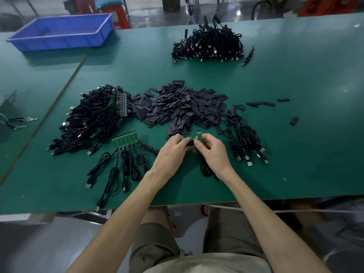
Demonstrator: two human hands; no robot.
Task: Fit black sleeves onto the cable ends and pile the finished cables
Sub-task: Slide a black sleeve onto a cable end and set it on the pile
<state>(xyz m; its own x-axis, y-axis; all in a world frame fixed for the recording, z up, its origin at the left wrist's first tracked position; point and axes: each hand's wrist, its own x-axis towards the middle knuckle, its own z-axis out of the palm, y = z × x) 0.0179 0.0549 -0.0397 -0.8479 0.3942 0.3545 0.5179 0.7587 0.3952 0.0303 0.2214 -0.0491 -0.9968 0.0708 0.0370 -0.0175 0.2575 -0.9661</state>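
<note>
On the left of the green table (295, 154) sits a heap of bare cables (94, 119). Near the middle, the left hand (173, 152) pinches one black sleeve (190, 143), right beside the little green board (200, 136) pinched by the right hand (211, 152). I think the sleeve is about to go on: its open mouth must line up with the board, then slide over. Some finished cables (246, 138), I think, lie further right.

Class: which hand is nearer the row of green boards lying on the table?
Left. The left hand sits just right of the green boards; the right hand is farther right.
</note>
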